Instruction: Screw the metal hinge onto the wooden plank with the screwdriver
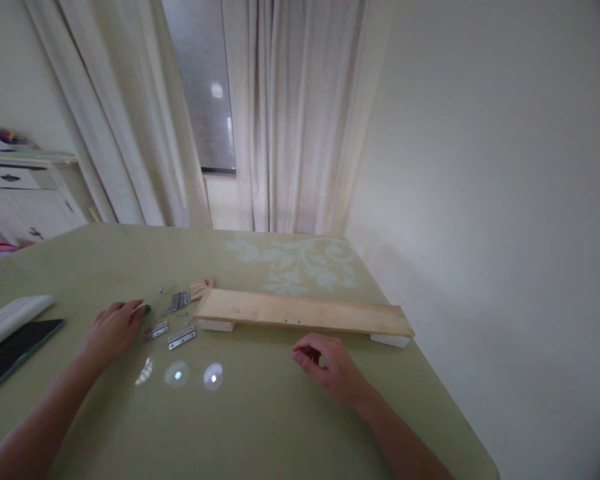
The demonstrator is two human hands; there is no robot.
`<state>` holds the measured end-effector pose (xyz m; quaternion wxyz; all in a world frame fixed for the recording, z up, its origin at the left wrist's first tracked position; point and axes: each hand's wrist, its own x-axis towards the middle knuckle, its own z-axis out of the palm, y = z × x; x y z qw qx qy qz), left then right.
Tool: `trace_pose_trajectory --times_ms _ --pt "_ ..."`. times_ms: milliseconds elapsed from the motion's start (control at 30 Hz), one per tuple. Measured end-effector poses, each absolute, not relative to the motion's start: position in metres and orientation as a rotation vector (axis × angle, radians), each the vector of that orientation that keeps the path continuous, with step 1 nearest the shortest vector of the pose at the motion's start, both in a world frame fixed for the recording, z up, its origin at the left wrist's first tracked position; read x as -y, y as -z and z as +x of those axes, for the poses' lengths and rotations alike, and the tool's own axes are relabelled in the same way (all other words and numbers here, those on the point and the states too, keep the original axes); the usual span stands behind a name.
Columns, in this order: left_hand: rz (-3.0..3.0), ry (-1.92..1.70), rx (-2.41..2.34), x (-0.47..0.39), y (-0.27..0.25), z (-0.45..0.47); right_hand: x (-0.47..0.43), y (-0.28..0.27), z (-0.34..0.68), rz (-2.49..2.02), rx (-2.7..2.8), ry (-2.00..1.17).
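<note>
A long light-wood board point(305, 311) lies raised on two white blocks point(217, 326), with two small dark holes near its front edge. My left hand point(111, 331) rests on the table to the left, fingers closed at a small green object point(147, 309) whose kind I cannot make out. Metal hinges point(181, 337) lie just right of that hand, with another hinge point(179, 301) behind them. In front of the board, my right hand point(330, 367) is curled, thumb and forefinger brought together. Whatever is between those fingertips, if anything, is too small to see.
Small wood pieces point(200, 288) lie by the board's left end. At far left are a dark flat device point(17, 350) and a long white object point(13, 320). The green table point(260, 427) borders a white wall on the right; curtains point(305, 113) hang behind.
</note>
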<state>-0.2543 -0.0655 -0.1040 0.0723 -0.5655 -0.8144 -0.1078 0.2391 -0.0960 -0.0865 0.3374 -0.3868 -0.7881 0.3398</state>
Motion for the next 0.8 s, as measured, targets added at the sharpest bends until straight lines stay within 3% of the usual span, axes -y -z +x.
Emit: trace_pose_trajectory --times_ms 267,800 --pt "-2.013 0.168 2.269 0.087 0.125 -0.197 0.097 0.087 0.238 -1.011 2.083 -0.867" --pt "-1.961 0.114 2.271 0.032 0.127 -0.208 0.088 0.086 0.250 -0.984 2.012 -0.551"
